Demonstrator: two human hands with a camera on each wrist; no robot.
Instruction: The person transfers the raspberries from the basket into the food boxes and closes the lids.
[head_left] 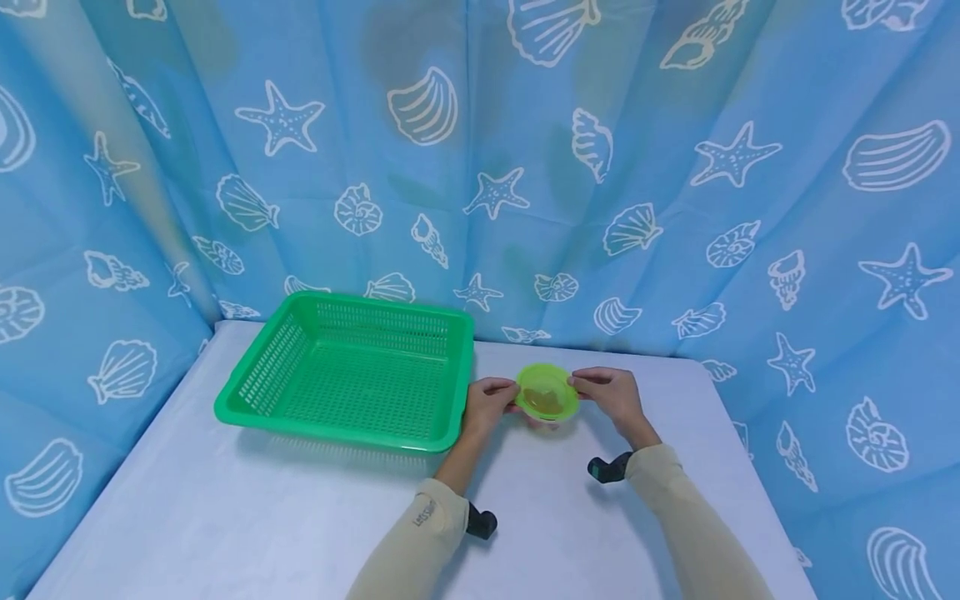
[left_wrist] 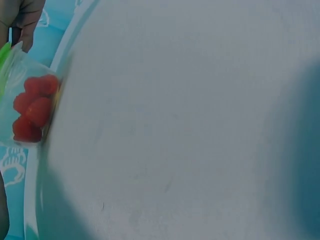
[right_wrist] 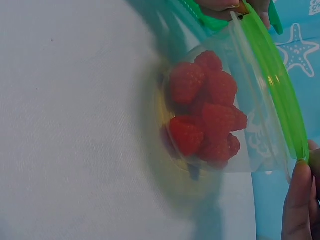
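Note:
A clear plastic bowl point(right_wrist: 257, 150) holding several raspberries point(right_wrist: 205, 112) stands on the white table. A translucent green lid point(head_left: 547, 392) lies over its top, and in the right wrist view its edge runs just above the bowl's rim. My left hand point(head_left: 487, 406) pinches the lid's left edge, while my right hand point(head_left: 613, 400) pinches the opposite edge. At the left wrist view's border, the bowl shows only partly, with raspberries point(left_wrist: 36, 107) against its wall. Whether the lid is pressed fully onto the rim, I cannot tell.
Left of my hands stands a large green plastic basket point(head_left: 459, 375) with slotted sides, and no items show inside. The white table point(head_left: 525, 517) reaches back to a blue curtain point(head_left: 480, 242) printed with shells and starfish.

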